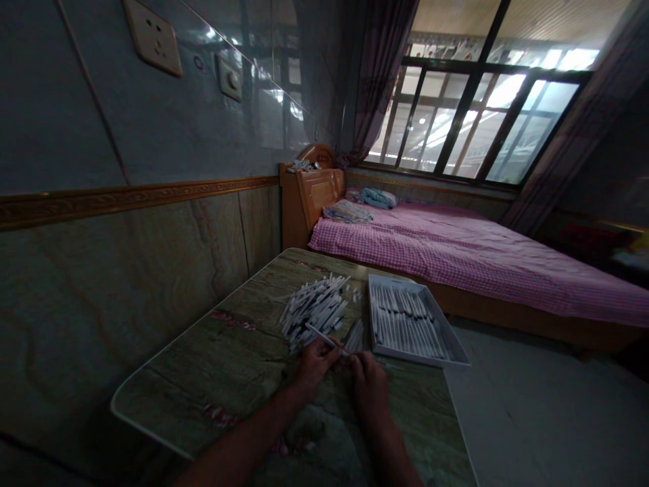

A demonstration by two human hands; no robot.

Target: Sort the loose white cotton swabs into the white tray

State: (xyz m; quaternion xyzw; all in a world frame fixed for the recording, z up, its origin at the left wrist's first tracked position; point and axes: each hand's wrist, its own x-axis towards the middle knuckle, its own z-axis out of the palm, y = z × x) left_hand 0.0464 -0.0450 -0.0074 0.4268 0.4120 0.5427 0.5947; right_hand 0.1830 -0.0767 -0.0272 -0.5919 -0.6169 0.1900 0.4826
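White sticks (314, 308) still lie heaped on our tabletop (203, 379), others already ranked in the white tray (370, 318); our left hand (314, 368) clenches one stick (324, 339), our right hand (370, 385) beside its tip, grip hidden.

Pink-and-white gingham bedsheet (456, 260).

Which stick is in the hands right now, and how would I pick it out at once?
On the table beside the bed, a loose pile of white sticks lies next to a tray. At the pile's near edge, one stick slants out alone, pinched in the left hand, its other end reaching the right hand. Unlike the others, it is held.
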